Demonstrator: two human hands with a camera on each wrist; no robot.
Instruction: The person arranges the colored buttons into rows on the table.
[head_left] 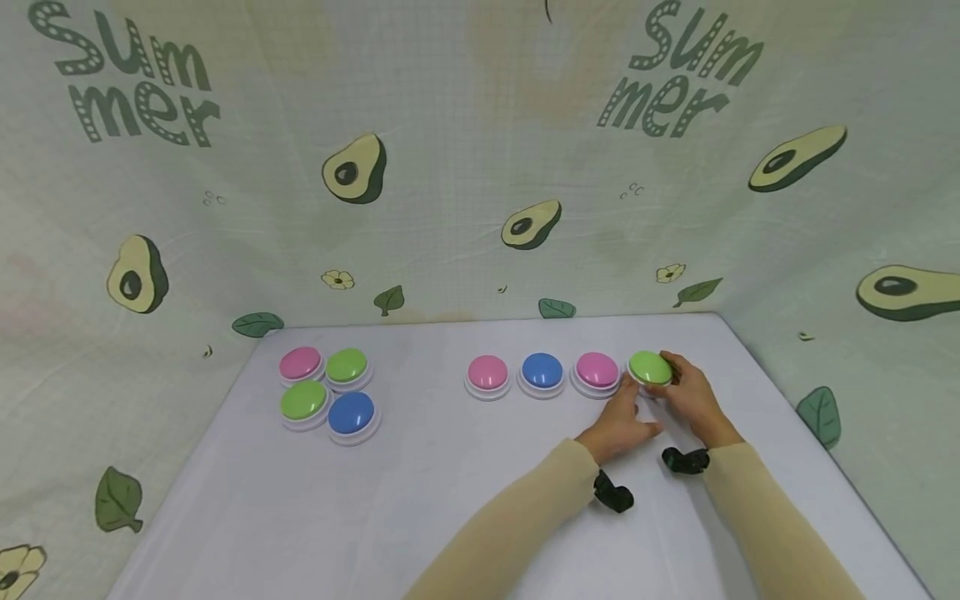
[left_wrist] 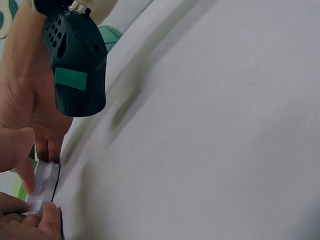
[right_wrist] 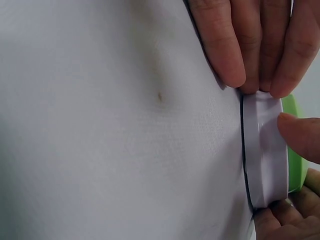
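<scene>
Cropped sleeves (head_left: 513, 517), right hand (head_left: 693, 400) pinching green button (head_left: 649, 367) — base (right_wrist: 270, 160) half-hidden, left hand (head_left: 618, 425) straight-fingered, touching.

Toward four o'clock, the right hand (head_left: 693, 402) grips a green-domed push button (head_left: 648, 367), which the left hand (head_left: 618, 423) touches; toward eight sits a blue-domed push button (head_left: 351, 412).

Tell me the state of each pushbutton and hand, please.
Row's green pushbutton: upright, gripped
Left hand: touching that pushbutton
Right hand: pinching that pushbutton
Row's left pink pushbutton: upright, unheld
Row's blue pushbutton: upright, unheld
Row's right pink pushbutton: upright, unheld
Cluster's pink pushbutton: upright, unheld
Cluster's back green pushbutton: upright, unheld
Cluster's front green pushbutton: upright, unheld
Cluster's blue pushbutton: upright, unheld
</scene>
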